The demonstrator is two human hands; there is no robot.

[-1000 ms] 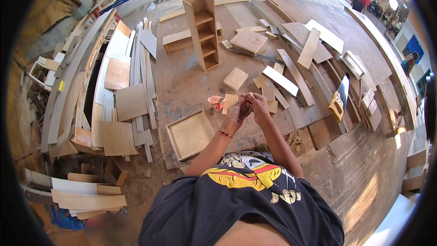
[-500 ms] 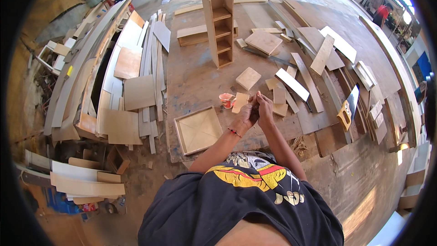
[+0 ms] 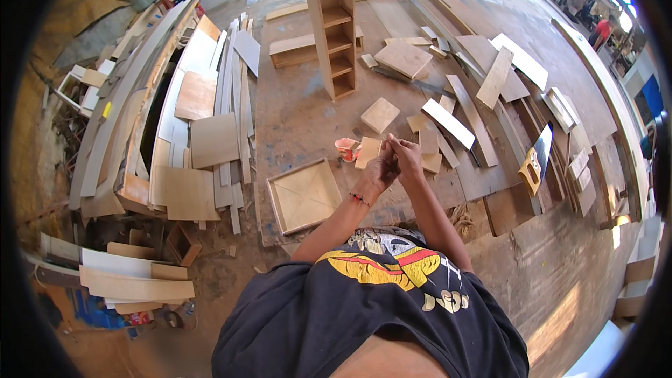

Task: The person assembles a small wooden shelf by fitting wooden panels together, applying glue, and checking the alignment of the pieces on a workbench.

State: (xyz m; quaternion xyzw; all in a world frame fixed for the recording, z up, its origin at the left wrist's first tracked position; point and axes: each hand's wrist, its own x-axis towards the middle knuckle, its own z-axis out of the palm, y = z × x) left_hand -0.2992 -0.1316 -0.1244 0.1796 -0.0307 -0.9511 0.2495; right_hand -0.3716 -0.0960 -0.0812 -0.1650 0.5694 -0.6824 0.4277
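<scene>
My left hand (image 3: 380, 171) and my right hand (image 3: 407, 157) are held together over the work board, fingers bent and pinched. Whatever lies between them is too small or hidden to make out. Just left of my fingers is a small wooden piece (image 3: 368, 152), partly covered by my left hand. Beside it stands a red and white cup (image 3: 346, 149). A shallow square wooden tray (image 3: 305, 197) lies near my left forearm. Beyond my hands a small wood block (image 3: 381, 115) rests on the board, and farther off a tall open shelf box (image 3: 332, 42) stands upright.
A handsaw (image 3: 535, 161) with a wooden handle lies at the right among wood strips. Offcuts, including a white strip (image 3: 449, 124), are scattered right of my hands. Stacked panels (image 3: 215, 140) line the left. A person in red (image 3: 601, 31) is far off at the right.
My hands have shifted slightly left and toward me, still together, and my right fingers have turned a little. The person at the far right has moved.
</scene>
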